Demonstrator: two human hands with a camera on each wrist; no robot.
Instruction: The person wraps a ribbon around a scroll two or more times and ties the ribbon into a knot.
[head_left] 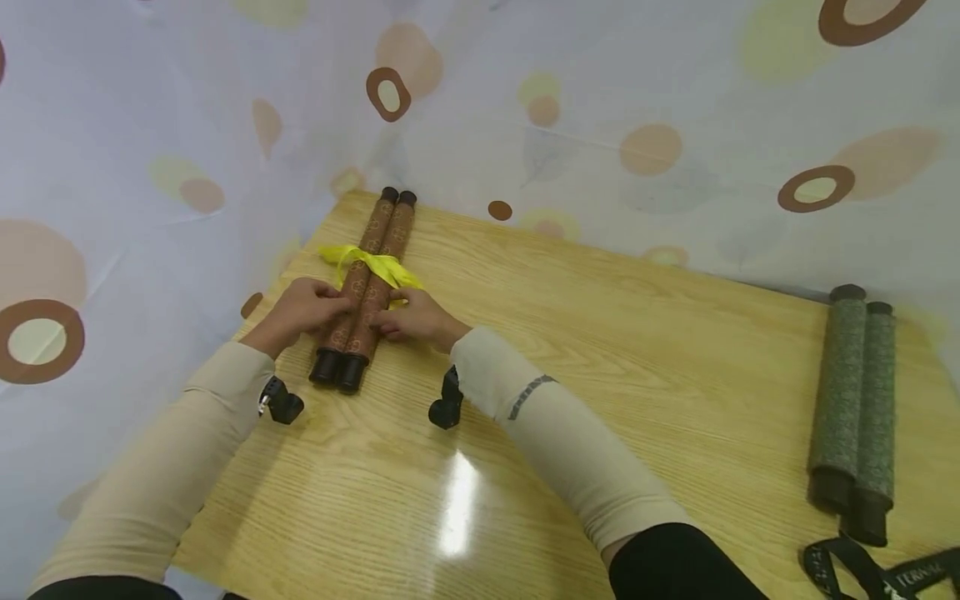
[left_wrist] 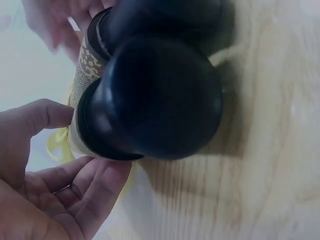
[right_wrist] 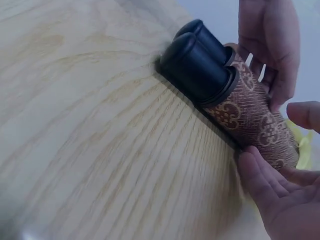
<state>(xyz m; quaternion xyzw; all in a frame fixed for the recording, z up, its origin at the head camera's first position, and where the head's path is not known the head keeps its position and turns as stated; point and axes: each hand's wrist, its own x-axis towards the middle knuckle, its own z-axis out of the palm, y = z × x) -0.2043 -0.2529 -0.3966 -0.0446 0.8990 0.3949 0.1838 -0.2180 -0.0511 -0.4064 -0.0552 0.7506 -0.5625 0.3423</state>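
Note:
A brown patterned scroll (head_left: 360, 287), rolled in from both ends into two side-by-side rolls with black end knobs (right_wrist: 192, 67), lies slanting on the table's left part. Around its middle a yellow ribbon (head_left: 386, 268) is tied, its loose ends spreading to both sides. My left hand (head_left: 303, 312) holds the left roll near the close end, thumb on top and fingers against its side in the left wrist view. From the right, my right hand (head_left: 420, 321) touches the other roll with its fingers (right_wrist: 255, 167); its thumb stands off the scroll in the right wrist view.
On the right side of the wooden table (head_left: 600, 375) lies a grey-green double-rolled scroll (head_left: 836, 392) with dark knobs. A black lettered strap (head_left: 922, 571) lies by its near end. Spotted cloth (head_left: 585, 108) hangs behind and to the left.

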